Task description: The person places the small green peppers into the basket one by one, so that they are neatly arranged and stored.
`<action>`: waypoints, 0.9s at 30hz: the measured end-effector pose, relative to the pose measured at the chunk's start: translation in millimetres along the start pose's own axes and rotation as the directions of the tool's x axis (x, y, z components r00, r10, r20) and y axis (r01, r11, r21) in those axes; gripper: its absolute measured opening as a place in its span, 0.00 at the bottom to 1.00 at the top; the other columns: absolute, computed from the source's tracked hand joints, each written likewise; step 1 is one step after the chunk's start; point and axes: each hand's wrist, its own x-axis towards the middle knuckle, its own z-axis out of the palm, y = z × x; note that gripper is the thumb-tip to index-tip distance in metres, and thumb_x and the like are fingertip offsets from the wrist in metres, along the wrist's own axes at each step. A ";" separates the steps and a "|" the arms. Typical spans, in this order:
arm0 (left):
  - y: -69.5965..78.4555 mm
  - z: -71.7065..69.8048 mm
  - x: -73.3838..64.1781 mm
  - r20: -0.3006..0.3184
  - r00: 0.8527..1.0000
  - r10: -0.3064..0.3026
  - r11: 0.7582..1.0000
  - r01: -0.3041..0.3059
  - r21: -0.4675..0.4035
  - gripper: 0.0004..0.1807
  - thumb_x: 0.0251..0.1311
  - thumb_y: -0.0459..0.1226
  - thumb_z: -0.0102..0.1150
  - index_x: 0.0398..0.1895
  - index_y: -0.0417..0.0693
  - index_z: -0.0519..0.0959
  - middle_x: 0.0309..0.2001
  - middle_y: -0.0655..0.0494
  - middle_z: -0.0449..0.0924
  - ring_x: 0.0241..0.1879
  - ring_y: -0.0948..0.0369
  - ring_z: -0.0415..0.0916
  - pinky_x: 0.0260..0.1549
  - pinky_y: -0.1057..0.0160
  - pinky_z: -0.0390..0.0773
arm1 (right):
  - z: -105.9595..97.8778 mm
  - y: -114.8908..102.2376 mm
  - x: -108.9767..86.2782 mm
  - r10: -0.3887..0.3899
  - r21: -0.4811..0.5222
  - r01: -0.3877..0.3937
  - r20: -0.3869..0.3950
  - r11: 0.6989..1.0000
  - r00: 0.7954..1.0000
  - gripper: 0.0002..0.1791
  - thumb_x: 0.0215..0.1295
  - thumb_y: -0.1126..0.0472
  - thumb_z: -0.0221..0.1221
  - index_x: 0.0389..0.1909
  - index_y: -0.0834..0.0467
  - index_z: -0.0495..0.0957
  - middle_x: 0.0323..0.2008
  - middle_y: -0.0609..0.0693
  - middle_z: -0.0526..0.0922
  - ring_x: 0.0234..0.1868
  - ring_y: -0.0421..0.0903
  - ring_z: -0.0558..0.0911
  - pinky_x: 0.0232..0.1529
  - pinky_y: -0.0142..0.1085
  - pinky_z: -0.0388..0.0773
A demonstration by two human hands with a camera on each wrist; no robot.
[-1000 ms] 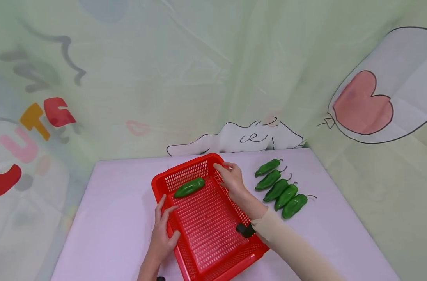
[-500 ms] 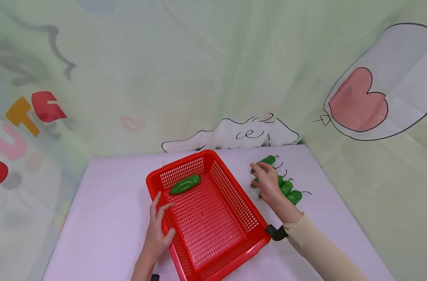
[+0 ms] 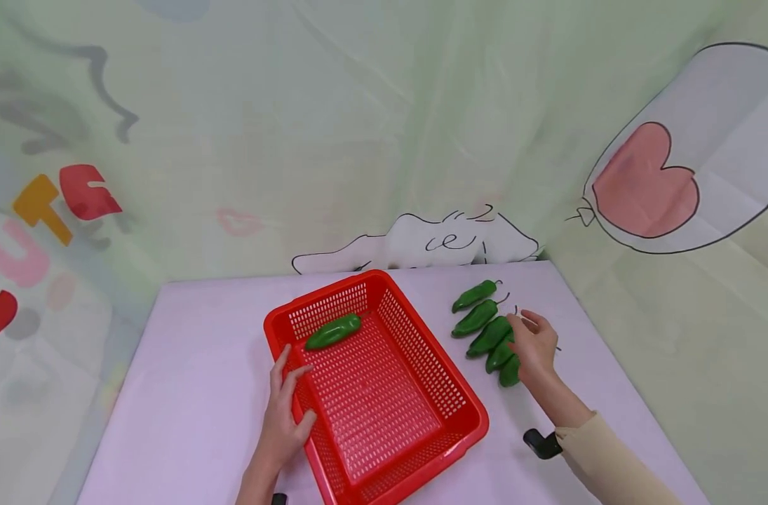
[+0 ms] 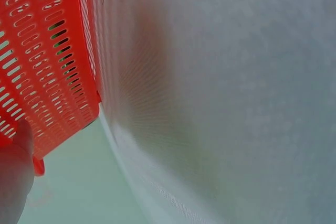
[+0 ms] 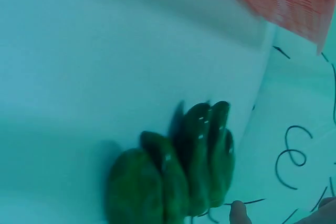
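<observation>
A long green chili pepper [image 3: 333, 332] lies inside the red plastic basket [image 3: 449, 459], near its far left corner. My left hand [image 3: 280, 421] holds the basket's left rim, one finger reaching over the edge; in the left wrist view a fingertip [image 4: 23, 135] lies against the holed wall. At the right, several green chili peppers [image 3: 475, 318] lie in a slanting row, stems pointing right. My right hand [image 3: 535, 347] is over the near end of that row with loosely bent fingers and nothing in its grasp, partly hiding the nearest peppers. The right wrist view shows the peppers [image 5: 173, 177] side by side.
A pale table [image 3: 194, 393] carries everything. Behind it and at both sides hang light green printed cloth walls [image 3: 333, 154]. A black wrist mount [image 3: 541, 444] sticks out beside the right sleeve [image 3: 611, 463].
My right hand has moved right from the basket's far right corner, across the pepper row, to its near end. The left hand stays at the basket's left rim. The camera view has shifted slightly.
</observation>
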 end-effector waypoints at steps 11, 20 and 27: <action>2.3 0.3 -0.5 -0.010 1.000 0.001 1.000 -0.001 -0.008 0.36 0.41 0.30 0.60 0.61 0.59 0.71 0.78 0.61 0.43 0.71 0.45 0.52 0.50 0.44 0.79 | -25.4 41.7 14.2 0.017 -0.097 -0.028 -0.115 0.995 0.993 0.33 0.68 0.56 0.54 0.70 0.67 0.60 0.61 0.64 0.63 0.48 0.49 0.68 0.34 0.24 0.67; -0.6 3.7 0.7 -0.009 1.000 0.000 1.000 0.000 0.009 0.36 0.41 0.31 0.60 0.61 0.60 0.70 0.78 0.59 0.43 0.72 0.45 0.52 0.52 0.43 0.78 | -27.1 58.1 22.5 0.024 -0.124 -0.042 -0.146 0.991 0.989 0.35 0.68 0.59 0.52 0.72 0.69 0.55 0.66 0.69 0.56 0.57 0.56 0.66 0.49 0.36 0.70; -1.6 1.4 0.2 -0.008 1.000 -0.011 1.000 0.011 0.003 0.38 0.40 0.32 0.62 0.61 0.64 0.70 0.78 0.61 0.43 0.72 0.46 0.52 0.51 0.46 0.79 | -29.0 70.6 30.6 0.077 -0.079 -0.094 -0.188 0.992 0.979 0.34 0.62 0.66 0.55 0.69 0.71 0.59 0.57 0.67 0.61 0.51 0.52 0.67 0.27 0.20 0.69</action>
